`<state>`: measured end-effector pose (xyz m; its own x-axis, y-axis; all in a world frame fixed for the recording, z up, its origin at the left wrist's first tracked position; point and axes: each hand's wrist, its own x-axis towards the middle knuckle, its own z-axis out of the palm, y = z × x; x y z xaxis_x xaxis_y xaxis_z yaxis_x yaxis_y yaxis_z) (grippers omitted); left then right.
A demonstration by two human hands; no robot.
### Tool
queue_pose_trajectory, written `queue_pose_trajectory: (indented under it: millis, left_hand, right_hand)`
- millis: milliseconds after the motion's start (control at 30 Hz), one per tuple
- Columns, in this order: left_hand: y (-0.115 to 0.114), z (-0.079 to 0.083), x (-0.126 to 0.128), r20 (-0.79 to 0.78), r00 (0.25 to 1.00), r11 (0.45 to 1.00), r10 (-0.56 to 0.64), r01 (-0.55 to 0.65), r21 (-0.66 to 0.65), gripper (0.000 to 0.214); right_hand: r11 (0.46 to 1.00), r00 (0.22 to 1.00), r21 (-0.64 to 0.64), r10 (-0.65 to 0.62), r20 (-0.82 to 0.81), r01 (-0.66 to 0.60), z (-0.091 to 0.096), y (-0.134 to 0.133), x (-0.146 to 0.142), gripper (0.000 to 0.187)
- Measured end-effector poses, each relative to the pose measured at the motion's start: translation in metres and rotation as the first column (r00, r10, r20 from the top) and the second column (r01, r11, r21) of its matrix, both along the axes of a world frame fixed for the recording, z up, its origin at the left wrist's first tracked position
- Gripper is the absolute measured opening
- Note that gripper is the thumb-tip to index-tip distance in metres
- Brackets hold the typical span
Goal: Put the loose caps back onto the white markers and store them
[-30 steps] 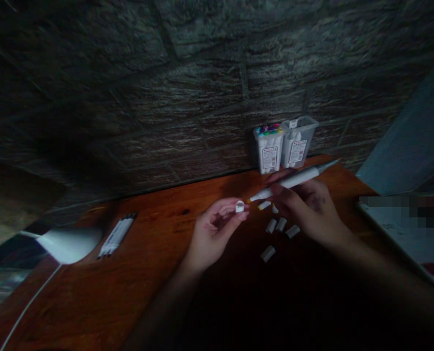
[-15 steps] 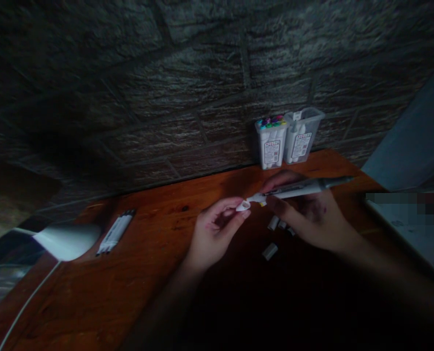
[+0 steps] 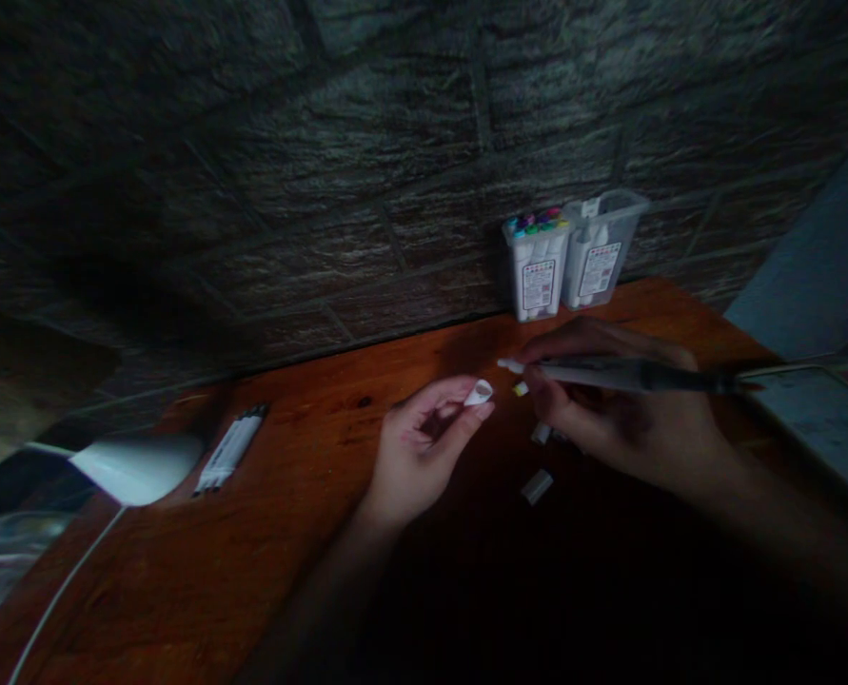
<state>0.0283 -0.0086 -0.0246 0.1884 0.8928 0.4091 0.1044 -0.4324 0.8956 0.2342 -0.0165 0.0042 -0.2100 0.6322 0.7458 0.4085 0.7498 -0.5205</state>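
My left hand [image 3: 424, 438] pinches a small white marker cap [image 3: 479, 393] between thumb and fingertips, its hollow end facing up and to the right. My right hand [image 3: 616, 409] grips a marker [image 3: 595, 373] with a pale body and a darker far end, blurred by motion. Its bare white tip points left, a short gap away from the cap. Below the right hand, several loose pale caps lie on the table, one [image 3: 538, 486] apart from the others. A small white and yellow piece [image 3: 522, 388] shows just under the marker's tip.
Two clear plastic boxes stand by the stone wall: one full of colour-topped markers [image 3: 536, 271], the other [image 3: 599, 257] holding fewer. A row of white markers [image 3: 230, 449] lies on the wooden table [image 3: 309, 466] at left, beside a white lamp [image 3: 138, 466] with a cord.
My right hand has drawn the marker to the right, so its tip is now apart from the cap. My left hand has stayed nearly in place, the cap's opening turned slightly upward.
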Motion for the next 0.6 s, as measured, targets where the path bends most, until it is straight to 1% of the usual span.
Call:
queue_pose_trajectory:
  millis: [100, 167, 233, 300, 433, 500, 600]
  left_hand:
    - [0.000, 0.000, -0.001, 0.054, 0.999, 0.999, 0.003, 0.000, -0.047, 0.019]
    - [0.000, 0.001, -0.003, 0.077, 0.997, 0.998, 0.000, 0.005, -0.062, 0.019]
    - [0.000, 0.001, -0.003, 0.085, 0.996, 0.998, -0.013, 0.019, -0.065, 0.019]
    - [-0.001, 0.001, -0.003, 0.085, 0.996, 0.998, -0.019, 0.025, -0.065, 0.020]
    - [-0.002, 0.001, -0.003, 0.076, 0.996, 0.997, -0.038, 0.044, -0.069, 0.019]
    - [-0.002, 0.001, -0.003, 0.064, 0.996, 0.996, -0.054, 0.059, -0.073, 0.019]
    - [-0.002, 0.002, -0.003, 0.027, 0.997, 0.995, -0.068, 0.070, -0.073, 0.018]
  right_hand:
    - [0.994, 0.993, 0.015, -0.104, -0.057, 0.105, -0.001, 0.005, 0.005, 0.005]
    - [0.993, 0.987, -0.006, -0.115, -0.110, 0.115, 0.000, 0.006, 0.005, 0.003]
    - [0.996, 0.984, -0.037, -0.088, -0.152, 0.083, 0.001, 0.005, 0.003, 0.005]
    - [0.994, 0.980, -0.103, -0.051, -0.192, 0.031, 0.002, 0.003, -0.001, 0.010]
    - [0.973, 0.963, -0.221, 0.006, -0.269, -0.068, 0.004, -0.001, -0.005, 0.013]
    - [0.965, 0.958, -0.239, 0.037, -0.284, -0.108, 0.004, -0.002, -0.005, 0.012]
    - [0.956, 0.962, -0.250, 0.088, -0.257, -0.154, 0.003, -0.002, -0.005, 0.008]
